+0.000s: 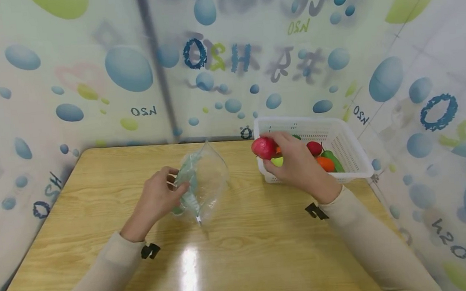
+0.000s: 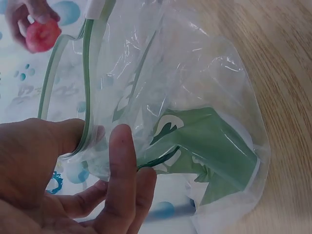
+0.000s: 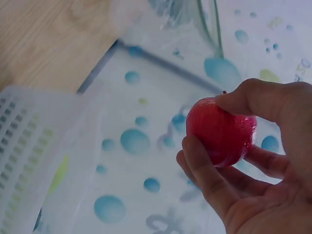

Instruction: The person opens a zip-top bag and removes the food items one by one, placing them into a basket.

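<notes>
My left hand (image 1: 158, 196) grips a clear zip bag (image 1: 212, 172) with green printing, holding it up over the wooden table. In the left wrist view the thumb and fingers are at the green zip edge of the bag (image 2: 214, 146), and its mouth gapes. A shiny red apple (image 3: 222, 131) with a short stem is held between the thumb and fingers of my right hand (image 1: 297, 163). In the head view that apple (image 1: 264, 148) is over the left end of a white plastic basket (image 1: 350, 149).
Inside the basket lie a long green pepper (image 1: 334, 160), an orange piece (image 1: 325, 164), a dark red piece (image 1: 314, 148) and a yellow-green one (image 1: 277, 161), partly behind the right hand. A patterned wall (image 1: 220, 91) stands along the table's (image 1: 242, 255) back edge.
</notes>
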`<state>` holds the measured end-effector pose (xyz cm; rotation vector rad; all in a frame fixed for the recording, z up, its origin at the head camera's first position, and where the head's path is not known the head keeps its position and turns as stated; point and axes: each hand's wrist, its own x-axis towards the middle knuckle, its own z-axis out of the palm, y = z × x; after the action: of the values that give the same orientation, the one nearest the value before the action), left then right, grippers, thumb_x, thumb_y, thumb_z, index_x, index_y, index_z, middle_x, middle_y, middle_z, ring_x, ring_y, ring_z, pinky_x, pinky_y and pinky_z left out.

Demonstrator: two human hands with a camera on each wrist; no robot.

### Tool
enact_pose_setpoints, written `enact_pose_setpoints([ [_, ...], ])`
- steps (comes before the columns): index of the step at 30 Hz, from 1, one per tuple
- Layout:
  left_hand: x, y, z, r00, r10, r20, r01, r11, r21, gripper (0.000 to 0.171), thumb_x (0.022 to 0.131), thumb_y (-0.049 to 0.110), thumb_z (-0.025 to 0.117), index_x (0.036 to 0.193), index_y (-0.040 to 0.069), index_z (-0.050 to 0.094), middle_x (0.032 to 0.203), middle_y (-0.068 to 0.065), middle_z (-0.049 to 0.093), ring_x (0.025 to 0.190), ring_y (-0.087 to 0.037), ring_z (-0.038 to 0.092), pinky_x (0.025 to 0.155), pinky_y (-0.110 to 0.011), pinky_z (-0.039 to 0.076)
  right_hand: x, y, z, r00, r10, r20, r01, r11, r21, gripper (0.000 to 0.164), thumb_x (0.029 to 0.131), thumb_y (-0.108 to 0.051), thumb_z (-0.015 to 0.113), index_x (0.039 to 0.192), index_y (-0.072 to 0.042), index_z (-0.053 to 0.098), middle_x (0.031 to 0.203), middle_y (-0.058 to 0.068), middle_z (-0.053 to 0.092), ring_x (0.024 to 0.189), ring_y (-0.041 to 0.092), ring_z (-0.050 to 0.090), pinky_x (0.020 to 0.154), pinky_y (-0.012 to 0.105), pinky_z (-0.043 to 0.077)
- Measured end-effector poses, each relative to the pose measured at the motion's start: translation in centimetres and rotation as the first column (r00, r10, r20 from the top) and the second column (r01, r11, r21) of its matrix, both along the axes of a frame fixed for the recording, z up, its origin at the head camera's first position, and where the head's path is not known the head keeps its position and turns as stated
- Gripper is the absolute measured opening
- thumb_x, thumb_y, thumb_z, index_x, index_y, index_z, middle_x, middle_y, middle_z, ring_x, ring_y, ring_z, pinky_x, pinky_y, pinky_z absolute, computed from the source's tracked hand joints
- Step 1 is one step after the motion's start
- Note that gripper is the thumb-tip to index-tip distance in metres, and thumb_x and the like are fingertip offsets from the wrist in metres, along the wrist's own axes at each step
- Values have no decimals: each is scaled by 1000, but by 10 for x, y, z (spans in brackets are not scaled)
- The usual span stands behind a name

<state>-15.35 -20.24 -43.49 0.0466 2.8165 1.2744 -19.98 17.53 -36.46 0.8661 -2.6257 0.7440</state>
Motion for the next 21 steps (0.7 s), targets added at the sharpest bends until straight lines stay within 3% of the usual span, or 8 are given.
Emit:
enact_pose_setpoints([
  [5,0,-6,2,1000,22,4,-22,1000,3,60,114,30,76,158,-6,56,139,-35,72,98,-32,80,66,-32,68,-12,29,-6,990,-107,94,107,994,9,68,100,-3,87,161,3,58,148,24,69,126,40,75,103,55,71],
  [11,0,-14,1,999,40,3,-40,999,-3,60,115,31,74,158,-7,56,141,-35,71,106,-37,79,67,-33,68,-21,61,-14,952,-215,217,206,977,61,65,104,-6,81,162,3,54,151,27,68,125,42,72,108,61,67],
  [21,-1,-17,-1,997,64,-38,-65,998,-23,58,114,31,74,156,-7,58,141,-34,70,117,-45,77,71,-36,70,-27,93,-22,938,-249,239,226,967,121,56,108,-11,77,160,1,60,146,32,72,122,46,72,104,64,68],
])
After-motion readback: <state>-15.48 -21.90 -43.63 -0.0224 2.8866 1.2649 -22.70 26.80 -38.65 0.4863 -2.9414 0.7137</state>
